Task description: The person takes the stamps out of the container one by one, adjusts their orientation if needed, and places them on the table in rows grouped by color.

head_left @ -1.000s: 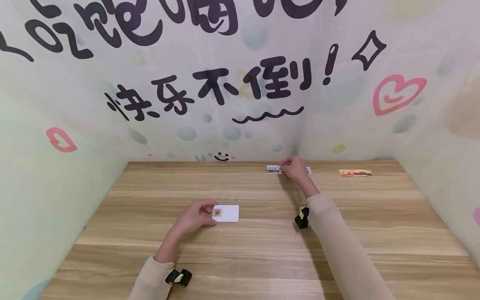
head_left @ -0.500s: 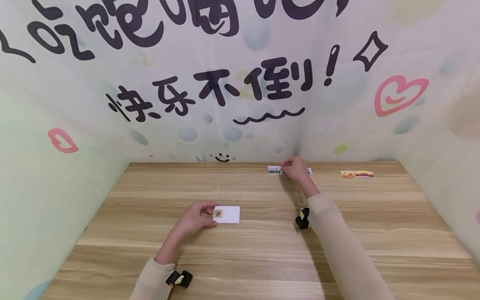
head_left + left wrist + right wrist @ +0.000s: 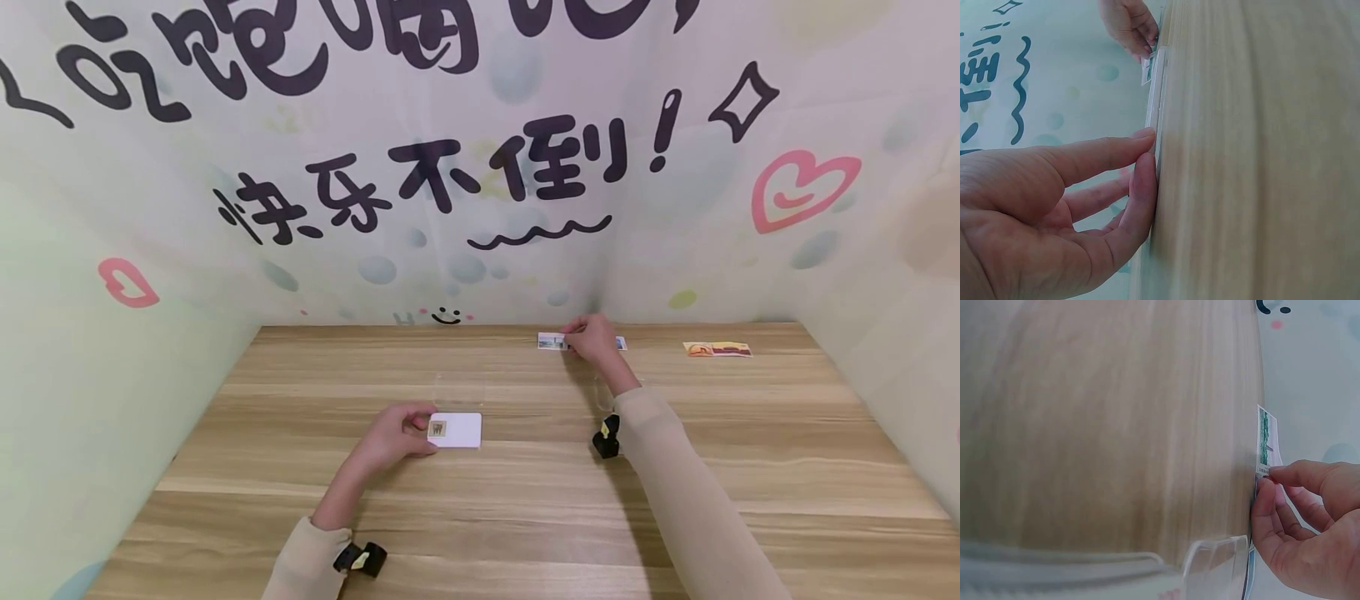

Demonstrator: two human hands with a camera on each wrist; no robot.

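A white card (image 3: 463, 430) lies on the table in front of me in the head view, with a small brownish stamp (image 3: 437, 428) at its left end. My left hand (image 3: 388, 433) holds the card's left end, thumb on the near edge and fingers at the far edge. At the back of the table, my right hand (image 3: 592, 340) pinches a strip of postage stamps (image 3: 552, 341) with scenic pictures and covers its middle. In the right wrist view, thumb and index finger meet at the strip (image 3: 1267, 439), whose end tilts off the tabletop.
To the right lies a pair of orange and yellow stamps (image 3: 717, 350). A clear plastic piece (image 3: 459, 388) sits behind the card; another clear piece (image 3: 603, 394) is partly hidden by my right forearm. A printed cloth wall (image 3: 360, 275) borders the wooden table (image 3: 510, 517) at the back.
Both hands stay almost in place on the card and the stamp strip. The strip's left end looks paler now than half a second ago. The whole view has shifted slightly.
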